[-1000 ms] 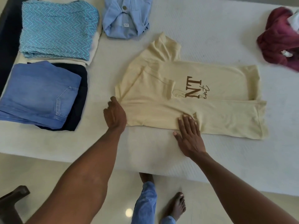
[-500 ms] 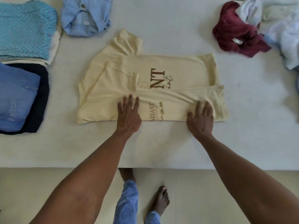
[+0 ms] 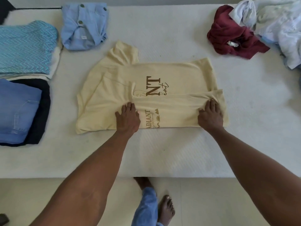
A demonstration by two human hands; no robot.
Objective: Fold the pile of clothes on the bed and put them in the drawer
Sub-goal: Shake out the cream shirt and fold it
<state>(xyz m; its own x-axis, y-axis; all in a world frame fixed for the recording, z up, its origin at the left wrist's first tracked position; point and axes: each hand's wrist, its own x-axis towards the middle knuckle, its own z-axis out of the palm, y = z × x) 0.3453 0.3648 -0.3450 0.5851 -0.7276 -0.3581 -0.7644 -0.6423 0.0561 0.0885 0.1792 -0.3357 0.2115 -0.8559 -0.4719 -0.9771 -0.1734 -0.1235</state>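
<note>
A pale yellow cotton T-shirt with brown lettering [image 3: 171,75] lies partly folded in the middle of the white quilted bed [image 3: 162,152]. The left hand [image 3: 127,118] presses flat on its near folded strip, fingers straight. The right hand [image 3: 210,115] presses the strip's right end, fingers slightly bent, bunching the cloth. A crumpled maroon garment [image 3: 228,33] lies well apart.

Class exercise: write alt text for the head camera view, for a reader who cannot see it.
Both hands, left hand and right hand, press flat on a half-folded cream T-shirt on a white bed. Folded clothes lie left; unfolded clothes lie upper right.
</note>
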